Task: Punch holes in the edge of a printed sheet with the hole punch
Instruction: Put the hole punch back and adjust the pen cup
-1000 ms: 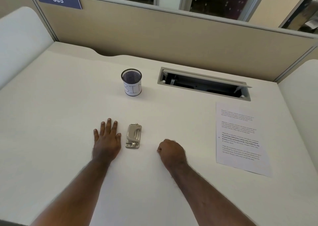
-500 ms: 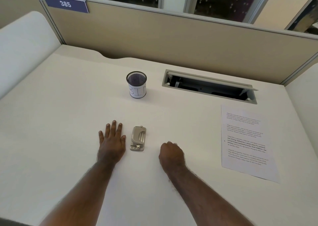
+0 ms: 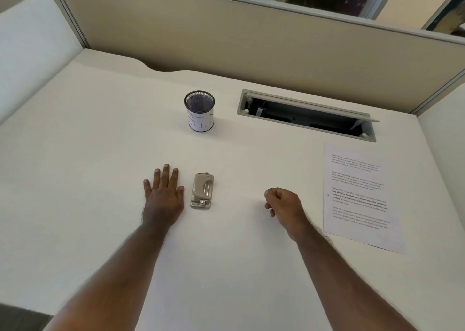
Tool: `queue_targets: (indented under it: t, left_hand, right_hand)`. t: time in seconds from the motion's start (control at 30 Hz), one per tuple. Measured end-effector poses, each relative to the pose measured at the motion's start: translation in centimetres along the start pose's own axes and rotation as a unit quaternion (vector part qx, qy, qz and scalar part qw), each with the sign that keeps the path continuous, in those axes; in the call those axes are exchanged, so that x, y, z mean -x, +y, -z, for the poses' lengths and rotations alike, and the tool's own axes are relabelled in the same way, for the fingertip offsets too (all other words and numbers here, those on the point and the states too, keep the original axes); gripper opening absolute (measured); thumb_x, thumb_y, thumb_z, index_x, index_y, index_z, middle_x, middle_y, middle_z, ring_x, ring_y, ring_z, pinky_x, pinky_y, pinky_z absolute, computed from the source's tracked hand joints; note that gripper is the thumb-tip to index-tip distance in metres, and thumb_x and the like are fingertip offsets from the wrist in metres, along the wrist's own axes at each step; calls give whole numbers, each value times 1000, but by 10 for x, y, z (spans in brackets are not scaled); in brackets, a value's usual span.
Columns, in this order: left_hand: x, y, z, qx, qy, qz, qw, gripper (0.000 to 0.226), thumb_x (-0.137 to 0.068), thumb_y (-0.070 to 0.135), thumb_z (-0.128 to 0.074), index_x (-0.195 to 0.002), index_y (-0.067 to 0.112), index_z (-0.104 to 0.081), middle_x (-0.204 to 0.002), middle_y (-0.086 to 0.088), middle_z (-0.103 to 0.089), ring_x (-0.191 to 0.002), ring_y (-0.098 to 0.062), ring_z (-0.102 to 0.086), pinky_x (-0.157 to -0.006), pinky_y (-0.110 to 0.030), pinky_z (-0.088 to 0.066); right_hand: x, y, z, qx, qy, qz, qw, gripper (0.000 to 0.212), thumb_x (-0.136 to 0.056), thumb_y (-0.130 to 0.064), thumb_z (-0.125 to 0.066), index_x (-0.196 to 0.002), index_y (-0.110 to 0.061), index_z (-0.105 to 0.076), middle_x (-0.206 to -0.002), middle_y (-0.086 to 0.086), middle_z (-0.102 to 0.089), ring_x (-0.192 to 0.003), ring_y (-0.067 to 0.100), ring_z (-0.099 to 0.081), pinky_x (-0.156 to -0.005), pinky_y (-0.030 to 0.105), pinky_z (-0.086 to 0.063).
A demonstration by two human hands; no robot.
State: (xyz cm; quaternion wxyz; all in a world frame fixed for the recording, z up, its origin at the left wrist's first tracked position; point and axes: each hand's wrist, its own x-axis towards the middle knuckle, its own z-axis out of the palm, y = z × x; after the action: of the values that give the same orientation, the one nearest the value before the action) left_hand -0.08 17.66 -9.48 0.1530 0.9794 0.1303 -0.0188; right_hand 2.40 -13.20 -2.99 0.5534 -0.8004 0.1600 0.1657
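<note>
A small beige and metal hole punch (image 3: 202, 191) sits on the white desk (image 3: 100, 179), near the middle. My left hand (image 3: 163, 194) lies flat, palm down, just left of the punch without touching it. My right hand (image 3: 283, 206) is curled into a loose fist to the right of the punch, holding nothing. The printed sheet (image 3: 359, 197) lies flat at the right side of the desk, a short way right of my right hand.
A black mesh cup (image 3: 199, 110) with a white label stands behind the punch. An open cable slot (image 3: 305, 115) is set into the desk at the back right. A beige partition (image 3: 251, 46) closes the far edge.
My right hand has shifted to the right, closer to the sheet, and lifted slightly. The left hand and the punch have stayed put. The camera has moved a little.
</note>
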Motion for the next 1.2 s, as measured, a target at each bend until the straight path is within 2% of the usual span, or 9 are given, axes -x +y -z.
queue_targets:
  t: [0.27, 0.5, 0.6, 0.67, 0.77, 0.87, 0.93, 1.07, 1.2]
  left_hand:
    - [-1, 1, 1, 3, -4, 2, 1000, 56, -101, 33, -34, -154, 20, -21, -165, -5, -11, -152, -28, -7, -122, -55, -6]
    - [0, -1, 2, 3, -13, 3, 1000, 59, -98, 37, -25, -154, 21, -21, -165, -3, -10, -152, -27, -6, -122, -53, -4]
    - [0, -1, 3, 6, -12, 1, 1000, 62, -94, 40, -21, -154, 21, -22, -165, -3, -10, -152, -27, -7, -122, -53, -5]
    - [0, -1, 2, 8, -10, 1, 1000, 62, -94, 40, -21, -154, 21, -22, -165, -3, -10, -152, -27, -6, -122, -53, -5]
    - [0, -2, 1, 2, -10, 0, 1000, 63, -94, 42, -15, -154, 23, -19, -166, -1, -6, -153, -25, -4, -123, -52, -4]
    - [0, -2, 0, 0, -8, -2, 1000, 70, -90, 45, -5, -155, 23, -17, -166, -1, -4, -153, -25, -3, -122, -51, -2]
    - [0, -2, -1, 7, -3, -4, 1000, 70, -90, 46, -5, -154, 23, -19, -165, -1, -6, -153, -25, -4, -122, -51, -3]
    - [-1, -3, -2, 7, -1, 0, 1000, 67, -91, 44, -10, -153, 22, -24, -165, -1, -11, -152, -26, -9, -121, -52, -6]
    - [0, -3, -3, 5, 0, -1, 1000, 65, -93, 43, -13, -153, 22, -25, -165, -2, -13, -152, -26, -11, -121, -52, -7]
  right_hand:
    - [-12, -17, -16, -7, -24, 33, 999, 19, -86, -23, -63, -71, -15, -70, -59, -6, -67, -58, 16, -56, -53, 28, -45]
    - [-62, -122, -53, 67, 0, 164, 984, 18, -87, -19, -59, -71, -18, -67, -62, -4, -66, -51, 1, -59, -53, 23, -48]
    - [-83, -167, -75, 106, 0, 205, 973, 23, -90, -18, -55, -69, -14, -65, -62, 0, -65, -49, 9, -52, -48, 21, -42]
    - [-96, -194, -89, 138, 4, 225, 965, 25, -90, -18, -54, -72, -5, -66, -68, 8, -67, -58, 17, -53, -53, 24, -41]
    - [-109, -223, -108, 222, 18, 252, 942, 25, -91, -17, -50, -69, -10, -58, -73, 9, -65, -72, 25, -54, -63, 31, -42]
    - [-119, -240, -125, 283, 31, 259, 923, 24, -93, -17, -46, -81, -8, -64, -95, 15, -71, -90, 32, -60, -74, 35, -47]
    - [-127, -244, -133, 312, 19, 246, 917, 25, -92, -14, -46, -81, -5, -67, -95, 15, -69, -91, 34, -60, -75, 36, -49]
    - [-137, -243, -138, 344, 2, 211, 915, 34, -88, -12, -56, -58, -19, -41, -84, 7, -56, -81, 28, -48, -69, 31, -41]
    - [-138, -244, -137, 311, 14, 231, 922, 8, -86, -17, -63, -80, -21, -65, -97, 4, -72, -94, 26, -63, -79, 35, -53]
